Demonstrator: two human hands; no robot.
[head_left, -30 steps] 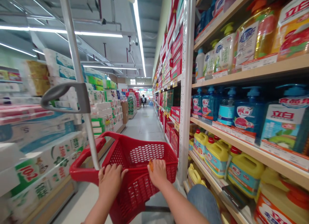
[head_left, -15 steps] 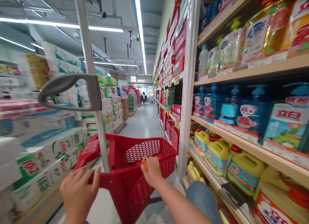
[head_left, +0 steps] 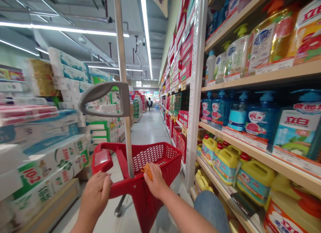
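A red plastic shopping cart [head_left: 140,189] with a perforated basket stands in front of me. My left hand [head_left: 96,193] is wrapped round the cart's red frame at its left side. At the near rim of the basket, my right hand [head_left: 154,179] is closed on an orange cloth-like item [head_left: 147,171]; its fingers rest by the rim. A metal pole [head_left: 127,139] with a grey loop handle [head_left: 105,99] rises from the cart between my hands.
Shelves [head_left: 250,77] of pump bottles and yellow jugs [head_left: 254,179] line the right side, beside a white perforated post [head_left: 194,92]. Stacked tissue packs [head_left: 50,166] stand at the left. The tiled aisle [head_left: 145,127] runs ahead to a distant seated person [head_left: 149,102].
The pole and grey handle have shifted to the right, and the cart has turned slightly. My left hand has moved right with the frame; my right hand has moved slightly left.
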